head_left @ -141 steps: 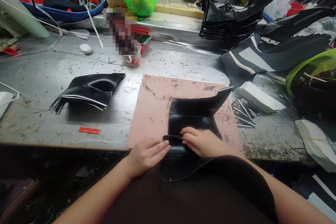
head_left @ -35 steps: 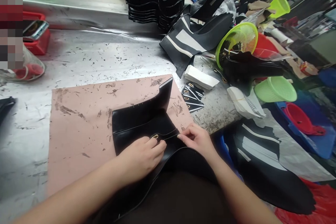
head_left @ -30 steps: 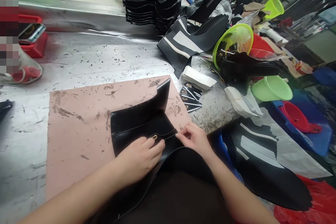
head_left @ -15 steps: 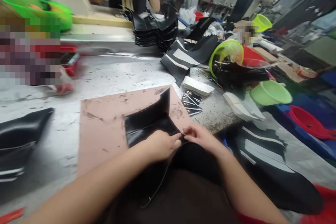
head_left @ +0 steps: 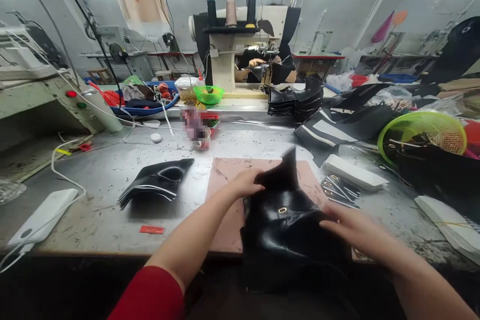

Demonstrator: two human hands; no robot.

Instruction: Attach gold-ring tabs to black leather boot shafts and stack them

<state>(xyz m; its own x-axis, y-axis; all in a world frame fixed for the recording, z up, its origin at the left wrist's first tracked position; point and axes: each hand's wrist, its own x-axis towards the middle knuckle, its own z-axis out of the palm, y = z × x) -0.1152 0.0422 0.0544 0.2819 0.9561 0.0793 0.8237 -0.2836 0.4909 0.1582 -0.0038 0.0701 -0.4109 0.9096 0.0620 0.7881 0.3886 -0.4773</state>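
A glossy black leather piece [head_left: 270, 240] with an oval gold-coloured eyelet [head_left: 282, 210] lies partly on a pinkish board [head_left: 227, 232] and hangs over the table's front edge. A flap stands up at its far end. My left hand [head_left: 247, 183] is closed on the flap's left edge, its thumb inside. At the right, my right hand [head_left: 343, 220] pinches the leather's side edge between thumb and fingers, slightly blurred. Just beyond that hand lie small black strips [head_left: 339, 190] with eyelets.
A curved black leather stack [head_left: 157, 177] and a red strip [head_left: 152, 229] lie left. Behind stand a sewing machine [head_left: 222, 60] and piled black pieces [head_left: 288, 102]. Right are white strips [head_left: 354, 172] and a yellow basket [head_left: 465, 135]. A person's hand [head_left: 257, 62] shows behind the machine.
The view has swung left and levelled. My hands have moved apart from close together at a folded edge. The leather now shows its glossy, eyeleted face.
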